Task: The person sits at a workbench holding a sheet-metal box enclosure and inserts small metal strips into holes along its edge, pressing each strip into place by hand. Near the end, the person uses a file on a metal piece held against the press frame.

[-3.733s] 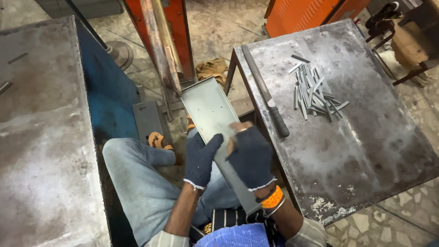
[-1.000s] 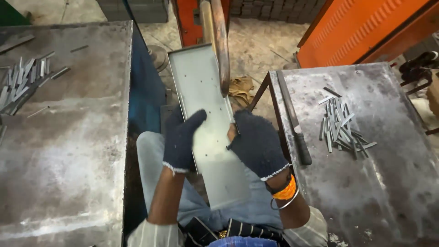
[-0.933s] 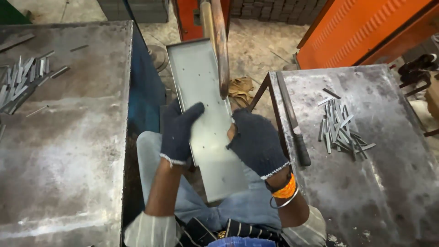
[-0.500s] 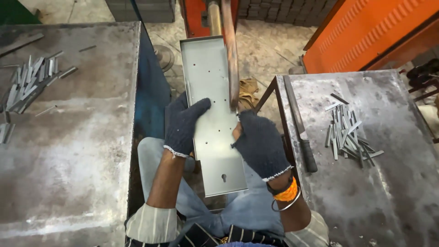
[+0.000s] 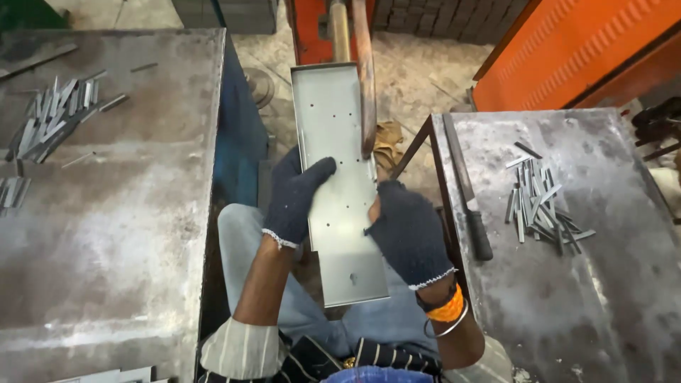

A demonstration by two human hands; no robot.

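A long grey sheet-metal tray (image 5: 333, 135) with small punched holes lies lengthwise in front of me, above my lap. My left hand (image 5: 294, 195), in a dark knit glove, grips its left edge with the fingers laid across the face. On the right edge my right hand (image 5: 408, 230), also gloved, holds the tray near its lower half. The far end of the tray reaches toward an orange machine (image 5: 312, 21) with a brown lever bar (image 5: 367, 78) hanging over the tray's right rim.
A steel table (image 5: 106, 213) on my left carries several small metal strips (image 5: 53, 117). The steel table (image 5: 567, 284) on my right holds a pile of metal strips (image 5: 539, 206) and a long black-handled tool (image 5: 468, 188). An orange panel (image 5: 567, 50) stands behind.
My view and the tray have swung from the right table toward the orange machine. The tray has moved forward, its far end now under the lever bar. Both hands stay on it.
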